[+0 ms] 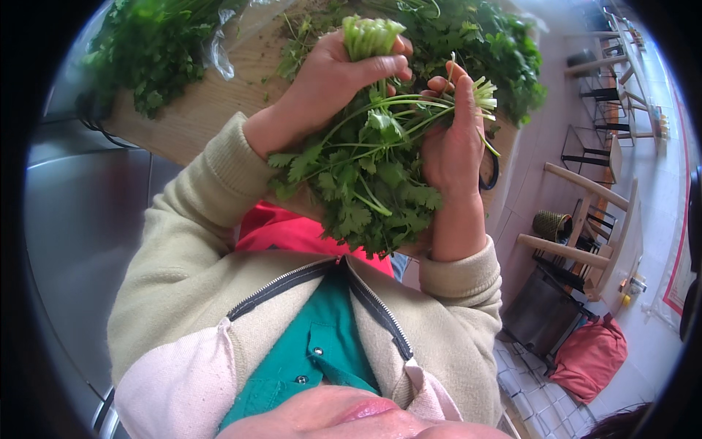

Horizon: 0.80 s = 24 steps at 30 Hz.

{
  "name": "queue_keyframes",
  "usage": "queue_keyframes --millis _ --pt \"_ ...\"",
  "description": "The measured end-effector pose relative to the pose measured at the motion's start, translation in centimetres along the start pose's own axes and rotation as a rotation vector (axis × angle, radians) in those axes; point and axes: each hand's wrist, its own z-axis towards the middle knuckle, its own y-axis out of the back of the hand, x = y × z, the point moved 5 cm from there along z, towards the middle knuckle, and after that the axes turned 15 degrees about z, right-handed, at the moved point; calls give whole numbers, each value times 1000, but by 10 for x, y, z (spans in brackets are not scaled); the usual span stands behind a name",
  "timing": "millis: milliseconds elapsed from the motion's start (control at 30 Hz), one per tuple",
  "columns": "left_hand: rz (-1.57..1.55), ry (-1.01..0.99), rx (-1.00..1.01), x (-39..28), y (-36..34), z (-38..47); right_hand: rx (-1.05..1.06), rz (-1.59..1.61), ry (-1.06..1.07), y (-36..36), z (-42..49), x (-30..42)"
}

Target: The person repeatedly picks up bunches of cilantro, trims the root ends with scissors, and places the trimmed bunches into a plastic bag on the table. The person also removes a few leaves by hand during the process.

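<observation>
My left hand (351, 71) is closed around a thick bunch of coriander stems (373, 38), their pale cut ends pointing up and away from me. In my right hand (455, 137) a smaller sheaf of coriander stems (483, 99) lies between thumb and fingers, cut ends to the right. Below both hands hang the leafy tops (373, 192), over the table's near edge and in front of a red garment (279, 230). Which leaves belong to which bunch I cannot tell.
A coriander heap (482, 55) covers the far right of the wooden table (225, 115); another pile (153, 60) lies left beside clear plastic (220, 49). A dark loop (490, 173), perhaps a handle, shows by my right wrist. Stools (598, 159) and a red bag (592, 356) stand rightward.
</observation>
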Motion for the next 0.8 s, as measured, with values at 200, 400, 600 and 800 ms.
queue_keyframes --millis 200,400,600,800 --pt "502 -109 156 -5 -13 -5 94 -110 -54 -11 -6 -6" --pt "545 -122 167 4 -10 -1 196 5 -71 -15 -7 -10" --pt "2 10 42 4 1 0 128 -65 -91 -7 -1 -8" --pt "-88 100 11 -2 0 -2 107 143 -169 -11 -2 -8"
